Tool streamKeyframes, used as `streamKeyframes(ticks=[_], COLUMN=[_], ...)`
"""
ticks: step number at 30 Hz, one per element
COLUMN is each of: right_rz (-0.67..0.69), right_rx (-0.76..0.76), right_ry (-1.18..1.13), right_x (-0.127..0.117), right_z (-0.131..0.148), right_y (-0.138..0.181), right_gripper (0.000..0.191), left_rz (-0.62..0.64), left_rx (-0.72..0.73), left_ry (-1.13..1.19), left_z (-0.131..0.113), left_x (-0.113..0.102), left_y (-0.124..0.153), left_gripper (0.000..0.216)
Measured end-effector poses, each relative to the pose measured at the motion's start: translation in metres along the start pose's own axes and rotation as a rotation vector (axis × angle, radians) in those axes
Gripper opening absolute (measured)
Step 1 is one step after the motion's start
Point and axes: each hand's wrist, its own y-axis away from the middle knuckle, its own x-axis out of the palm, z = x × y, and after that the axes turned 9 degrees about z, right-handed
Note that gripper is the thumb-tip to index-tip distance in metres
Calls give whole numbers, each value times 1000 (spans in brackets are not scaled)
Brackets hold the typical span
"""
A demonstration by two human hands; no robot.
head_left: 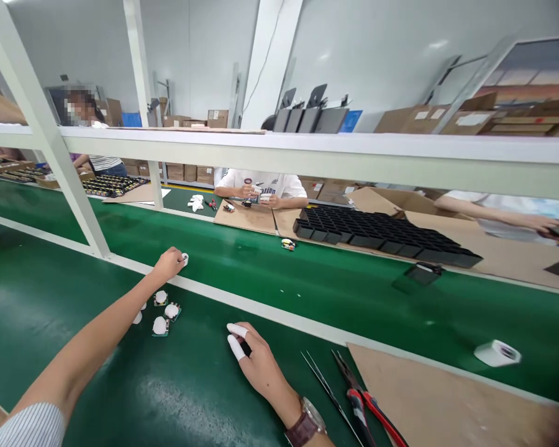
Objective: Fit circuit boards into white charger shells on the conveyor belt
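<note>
My left hand (168, 263) reaches out to the white strip beside the conveyor belt. Its fingers are closed on a small white part (185, 258). Just behind that arm, three small boards with white domes (164, 310) lie on the green mat. My right hand (256, 357) rests on the mat in the middle, fingers loosely curled, with white finger cots on two fingertips and a brown watch at the wrist. It holds nothing I can see.
Tweezers (325, 388) and red-handled cutters (368, 403) lie right of my right hand, beside a cardboard sheet (438, 403). A tape roll (497, 352) and a small part (288, 244) sit on the belt. Black trays (382, 230) and seated people (261, 189) are opposite.
</note>
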Motion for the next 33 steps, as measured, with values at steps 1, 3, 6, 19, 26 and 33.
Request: streamKeyframes(ticks=[1, 3, 6, 19, 26, 33], right_rz=[2, 9, 52, 403, 209, 177], right_rx=[2, 2, -13, -256, -44, -29], right_ry=[7, 28, 95, 313, 415, 684], right_x=[0, 0, 3, 68, -4, -3], right_z=[-1, -3, -1, 43, 25, 32], right_y=[1, 4, 4, -95, -2, 19], right_gripper=[24, 25, 30, 50, 38, 35], left_rz=[6, 22, 65, 151, 173, 251], left_rx=[-26, -55, -85, -231, 61, 375], left_ry=[4, 21, 48, -19, 142, 162], left_z=[10, 28, 49, 47, -23, -79], left_x=[-4, -12, -28, -55, -43, 63], left_y=[-1, 13, 63, 142, 166, 154], left_gripper=[17, 21, 41, 41, 38, 26])
